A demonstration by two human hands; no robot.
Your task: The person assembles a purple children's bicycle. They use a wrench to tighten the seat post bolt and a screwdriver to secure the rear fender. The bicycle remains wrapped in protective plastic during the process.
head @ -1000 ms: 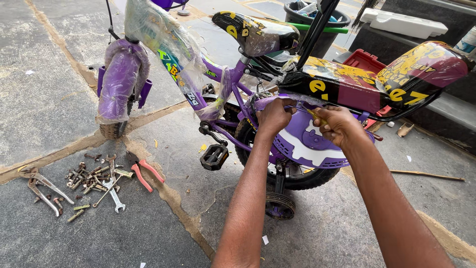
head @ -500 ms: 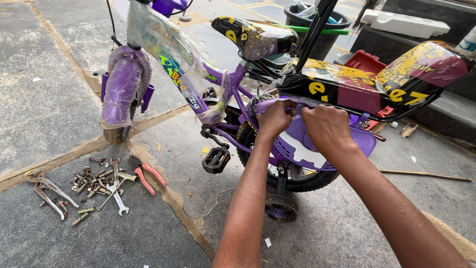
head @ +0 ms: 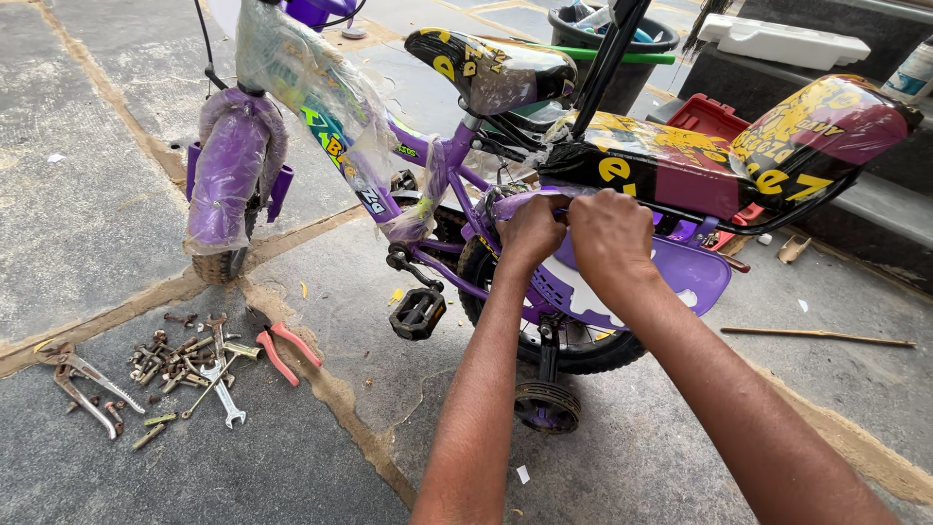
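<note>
Both hands meet at the purple rear mudguard [head: 680, 277] of the small bicycle [head: 437, 156], under the long seat [head: 700, 160]. The left hand [head: 530, 233] and right hand [head: 610, 238] curl their fingers tightly on its top edge. Pliers [head: 282, 350] and bolts [head: 170, 360] lie on the floor at eight o'clock.

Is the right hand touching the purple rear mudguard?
Touching. The head view shows the right hand closed over the top edge of the purple rear mudguard, beside the left hand.
</note>
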